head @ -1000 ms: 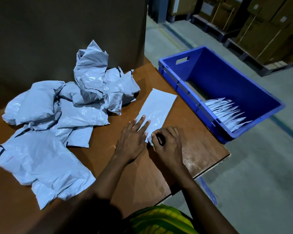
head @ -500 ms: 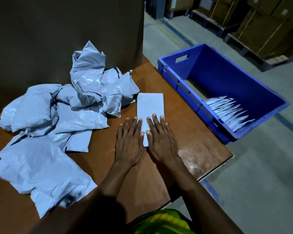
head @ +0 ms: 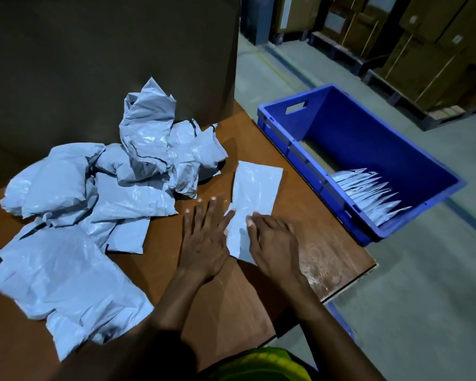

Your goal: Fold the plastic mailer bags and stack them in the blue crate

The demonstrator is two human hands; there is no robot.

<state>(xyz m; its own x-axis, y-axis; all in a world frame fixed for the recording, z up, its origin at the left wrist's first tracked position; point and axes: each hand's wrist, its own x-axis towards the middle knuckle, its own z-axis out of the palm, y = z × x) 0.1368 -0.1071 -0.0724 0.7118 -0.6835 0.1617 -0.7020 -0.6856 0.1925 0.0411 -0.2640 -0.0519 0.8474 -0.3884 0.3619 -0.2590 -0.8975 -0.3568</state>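
Folded mailer bag (head: 254, 188), probably light, limp and slick, flat on the counter (head: 327, 248) beside the blue crate (head: 368, 138): left grip (head: 206, 237) spread flat against its near edge, right grip (head: 275, 243) bent-fingered upon it, pinch indeterminate; best lifted by the fold.

Glossy crinkled plastic mailer bags (head: 99, 204), smooth brown wooden table (head: 308, 215).

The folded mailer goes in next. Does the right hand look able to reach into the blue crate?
Probably yes: the right hand is at the folded mailer, and the blue crate sits open-topped just off the table's right edge, with nothing between.
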